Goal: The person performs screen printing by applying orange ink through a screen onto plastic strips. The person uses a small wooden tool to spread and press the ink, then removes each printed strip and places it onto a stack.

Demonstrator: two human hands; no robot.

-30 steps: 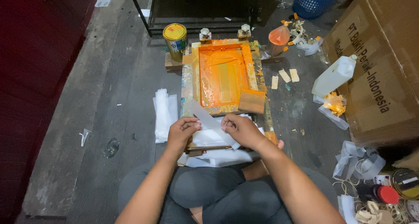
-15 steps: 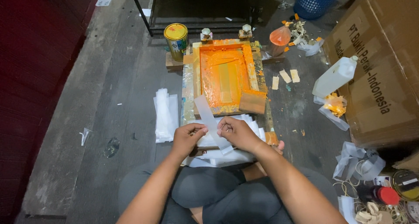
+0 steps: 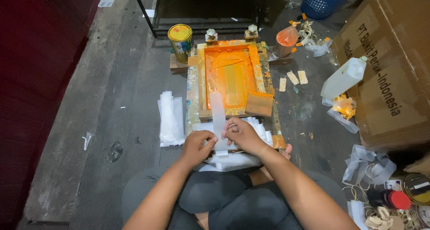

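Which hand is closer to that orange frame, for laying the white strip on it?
Probably the right hand: it pinches the strip nearer the frame; the left hand sits lower, farther back.

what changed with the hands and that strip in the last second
Both hands, left hand and right hand, kept hold of the translucent strip and swung its free end from slanting up-left to pointing straight up over the orange printing frame. The stack of strips, paint can and white bottle stayed put.
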